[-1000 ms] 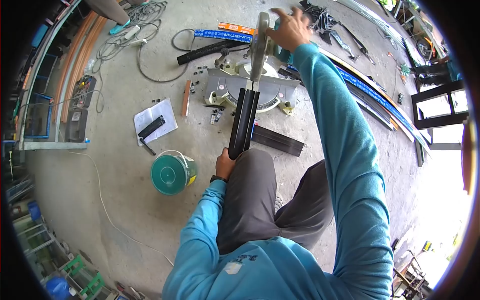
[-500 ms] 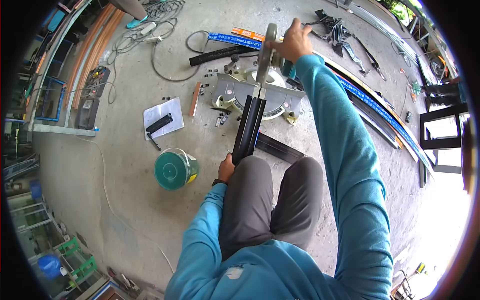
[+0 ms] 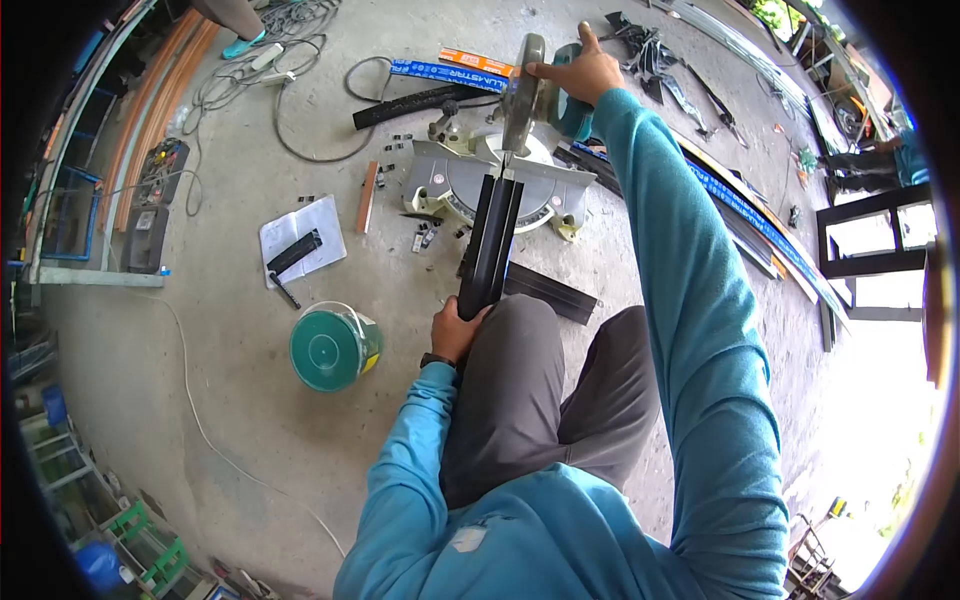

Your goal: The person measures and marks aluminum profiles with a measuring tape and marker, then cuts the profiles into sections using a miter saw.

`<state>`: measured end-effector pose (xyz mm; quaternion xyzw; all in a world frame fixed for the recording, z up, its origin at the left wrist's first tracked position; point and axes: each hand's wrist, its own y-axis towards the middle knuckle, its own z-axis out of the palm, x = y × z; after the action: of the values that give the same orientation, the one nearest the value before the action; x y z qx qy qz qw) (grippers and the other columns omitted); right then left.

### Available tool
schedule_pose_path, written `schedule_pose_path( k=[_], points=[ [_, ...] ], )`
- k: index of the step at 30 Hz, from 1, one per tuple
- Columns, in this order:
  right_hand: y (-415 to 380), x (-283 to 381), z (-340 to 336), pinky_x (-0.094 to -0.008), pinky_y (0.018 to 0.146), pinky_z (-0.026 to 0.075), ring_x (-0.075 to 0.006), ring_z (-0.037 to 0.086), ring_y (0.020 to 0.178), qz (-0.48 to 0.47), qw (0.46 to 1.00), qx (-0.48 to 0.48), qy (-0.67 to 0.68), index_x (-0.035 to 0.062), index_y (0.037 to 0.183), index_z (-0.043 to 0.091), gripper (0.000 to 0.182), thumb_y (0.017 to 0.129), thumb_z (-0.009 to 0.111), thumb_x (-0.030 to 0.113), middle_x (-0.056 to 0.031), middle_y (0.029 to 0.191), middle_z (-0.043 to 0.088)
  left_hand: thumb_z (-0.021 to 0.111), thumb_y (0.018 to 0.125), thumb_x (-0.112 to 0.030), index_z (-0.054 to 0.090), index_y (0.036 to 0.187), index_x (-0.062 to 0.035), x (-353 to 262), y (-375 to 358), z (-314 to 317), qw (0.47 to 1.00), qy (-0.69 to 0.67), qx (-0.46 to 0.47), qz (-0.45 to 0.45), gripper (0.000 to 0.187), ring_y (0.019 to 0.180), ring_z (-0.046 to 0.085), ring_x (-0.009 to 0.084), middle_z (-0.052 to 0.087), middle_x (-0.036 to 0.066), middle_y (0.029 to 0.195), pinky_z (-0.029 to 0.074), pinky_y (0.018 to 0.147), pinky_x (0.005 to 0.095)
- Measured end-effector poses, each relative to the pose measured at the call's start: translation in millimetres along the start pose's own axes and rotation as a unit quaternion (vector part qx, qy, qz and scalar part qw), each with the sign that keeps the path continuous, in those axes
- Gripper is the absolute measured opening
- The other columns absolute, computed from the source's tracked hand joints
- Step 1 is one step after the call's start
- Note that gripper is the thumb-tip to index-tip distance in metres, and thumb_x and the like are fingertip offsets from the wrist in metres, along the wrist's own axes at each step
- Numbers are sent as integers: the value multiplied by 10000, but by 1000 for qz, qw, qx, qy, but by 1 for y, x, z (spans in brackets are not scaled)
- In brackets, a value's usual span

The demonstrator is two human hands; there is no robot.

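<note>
My left hand (image 3: 460, 330) is wrapped round the near end of a long black metal profile (image 3: 490, 240), beside my left knee. The profile's far end lies at the blade of a miter saw (image 3: 522, 105) standing on the floor. My right hand (image 3: 582, 75) is at the saw's teal handle (image 3: 572, 118), its thumb and one finger stretched out toward and above the blade guard. The other fingers are partly hidden and seem closed on the handle. Another black profile (image 3: 550, 292) lies on the floor crosswise beyond my knees.
A green-lidded bucket (image 3: 326, 352) stands left of me. Nearby lie a paper sheet (image 3: 325, 222) with a black piece on it and a brown strip (image 3: 369, 198). Long wrapped profiles (image 3: 745, 205) lie at right, cables (image 3: 265, 75) at back left. Another person's legs (image 3: 850, 175) show at far right.
The view has shifted, so the floor things appear further left. My left hand has moved slightly right against the profile's end. My right hand stays at the saw, with more teal casing showing.
</note>
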<state>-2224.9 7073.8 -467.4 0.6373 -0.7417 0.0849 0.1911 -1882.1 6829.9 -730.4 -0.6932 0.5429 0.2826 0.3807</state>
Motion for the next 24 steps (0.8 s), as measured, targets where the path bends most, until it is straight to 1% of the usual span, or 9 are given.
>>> schedule_pose_path(
  k=[1,4,7,10,13,16,19,22,24],
  points=[
    [-1,0,-3,-424,1032,562,-421,666,1218,12,999,25,25,101,1630,292,1276,668,861,716,-286,1370,627,840,808,-535,623,949,-16,-2,-1,-1,1000,3,2,-1,580,843,727,450,736,250,888,580,715,501],
    [3,-2,5,-418,1016,573,-403,682,1195,-11,1000,-25,6,93,1611,335,1243,671,860,715,-275,1350,642,847,803,-531,622,942,-21,-4,-1,-3,1000,10,0,-3,574,830,728,443,738,243,884,582,708,498],
    [8,1,-2,-418,1029,566,-399,676,1207,30,998,31,47,89,1599,360,1215,679,860,705,-268,1360,638,846,800,-540,620,933,-25,-2,1,-3,1000,17,-7,0,578,824,729,438,738,236,878,582,708,499],
    [5,0,-2,-407,1039,561,-387,678,1206,26,999,17,35,85,1596,361,1208,682,860,699,-267,1353,643,839,800,-557,615,928,-26,-3,-2,-1,1000,20,-13,4,590,820,729,438,738,234,873,581,711,502],
    [-1,1,-2,-399,1027,562,-375,685,1196,17,999,-2,32,78,1591,363,1208,682,858,699,-269,1335,652,834,796,-574,612,924,-27,-7,2,-3,1000,21,-12,1,604,816,729,439,737,235,869,582,713,505],
    [-9,6,-4,-403,1005,567,-368,691,1185,27,1000,1,16,75,1591,357,1211,683,853,705,-271,1324,658,833,791,-584,610,923,-25,-9,4,-2,1000,20,-14,2,616,809,730,442,737,238,865,583,712,508],
    [-18,8,-11,-414,1000,563,-377,683,1193,44,995,57,69,76,1594,348,1210,691,849,705,-271,1318,661,834,788,-588,610,920,-22,-9,3,0,1000,23,-13,5,622,799,731,441,736,238,858,584,706,510],
    [-23,10,-6,-414,1006,562,-377,682,1194,39,998,17,42,75,1594,349,1210,691,850,706,-271,1306,666,833,789,-586,614,916,-21,-10,3,1,1000,25,-15,7,619,790,732,438,736,236,852,584,699,509],
    [-23,8,-1,-416,1010,561,-379,682,1193,38,998,8,40,73,1594,350,1208,692,852,701,-272,1309,664,832,791,-584,617,915,-22,-10,3,2,999,25,-18,7,615,785,732,436,736,235,848,584,695,506]
  ],
)
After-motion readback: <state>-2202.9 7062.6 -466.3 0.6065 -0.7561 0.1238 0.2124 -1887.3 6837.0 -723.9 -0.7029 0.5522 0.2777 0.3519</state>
